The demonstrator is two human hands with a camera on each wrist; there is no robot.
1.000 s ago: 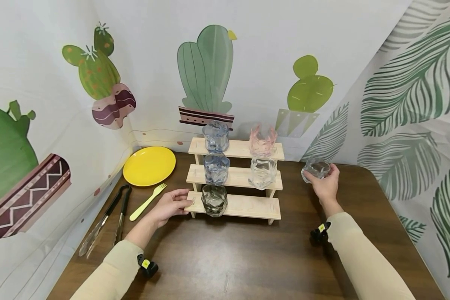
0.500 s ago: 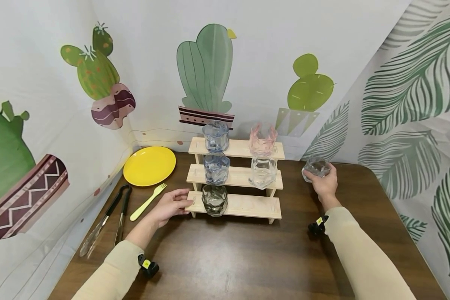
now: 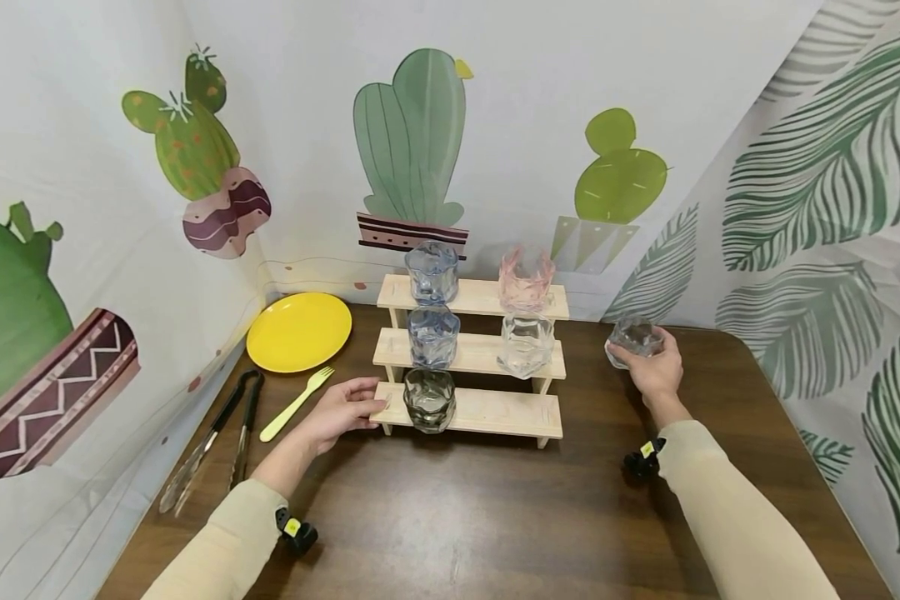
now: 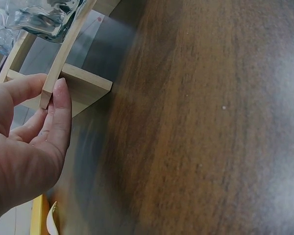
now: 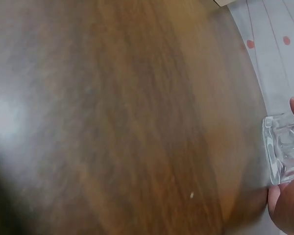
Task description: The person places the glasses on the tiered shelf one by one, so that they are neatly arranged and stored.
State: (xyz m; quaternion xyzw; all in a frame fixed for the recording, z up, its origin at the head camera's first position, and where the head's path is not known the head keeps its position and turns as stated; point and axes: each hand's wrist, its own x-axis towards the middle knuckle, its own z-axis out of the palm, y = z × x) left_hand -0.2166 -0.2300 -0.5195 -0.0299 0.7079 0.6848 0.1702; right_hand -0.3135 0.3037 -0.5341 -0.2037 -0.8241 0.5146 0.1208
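A wooden step shelf [image 3: 468, 358] stands on the brown table [image 3: 495, 517], and everything here is told from that shelf.

The right hand [image 3: 656, 371] is off to the right of the shelf, near the back of the table. Its fingers curl around a small clear glass [image 3: 633, 337] and hold it. In the head view I cannot tell if the glass rests on the table or is just above it.

The left hand [image 3: 337, 412] is at the left end of the shelf's lowest step. Its fingers are nearly straight and close together, and the tips touch the end of the board, as the left wrist view shows [image 4: 49, 98]. It holds nothing.

On the shelf stand five glasses: a grey glass [image 3: 429, 400] on the lowest step, a blue glass [image 3: 432, 336] and a clear faceted glass [image 3: 526, 343] on the middle step, and another blue glass [image 3: 432, 272] and a pink glass [image 3: 526, 282] on the top step.

What could go wrong, I think: the glass is smooth and could slip from the fingers and break. If the right hand comes in too fast, it could bump the clear faceted glass or the pink glass and knock one off its step. If the left hand lets go, the light shelf could slide or tip.

To the left of the shelf lie a yellow plate [image 3: 298, 331], a pale fork [image 3: 296, 403] and black tongs [image 3: 217, 437].

I see no words, brands or labels to read anywhere.
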